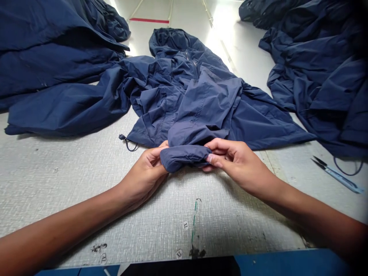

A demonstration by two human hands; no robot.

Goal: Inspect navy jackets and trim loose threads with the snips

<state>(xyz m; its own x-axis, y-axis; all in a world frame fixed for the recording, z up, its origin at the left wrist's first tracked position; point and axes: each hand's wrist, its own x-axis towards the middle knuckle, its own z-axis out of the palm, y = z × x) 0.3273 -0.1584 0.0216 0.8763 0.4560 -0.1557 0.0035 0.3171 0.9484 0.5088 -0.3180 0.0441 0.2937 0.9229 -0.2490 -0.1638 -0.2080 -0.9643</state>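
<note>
Forearms (57, 237) foremost, left hand (143, 172) and right hand (235, 161) pinching rolled navy jacket fabric (184, 157) between them.

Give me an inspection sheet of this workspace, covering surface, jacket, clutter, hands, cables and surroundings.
Surface: grey textured table, with dark stains and small paper tags near the front.
Job's things: navy hooded jacket, lying crumpled.
Clutter: navy fabric piles on both sides; scissors at right.
Grippers: left hand and right hand both pinch a rolled fold of the jacket.
Cables: nothing seen, only a drawcord on the jacket.
Surroundings: red strip far ahead; blue edge nearest the person.
</note>
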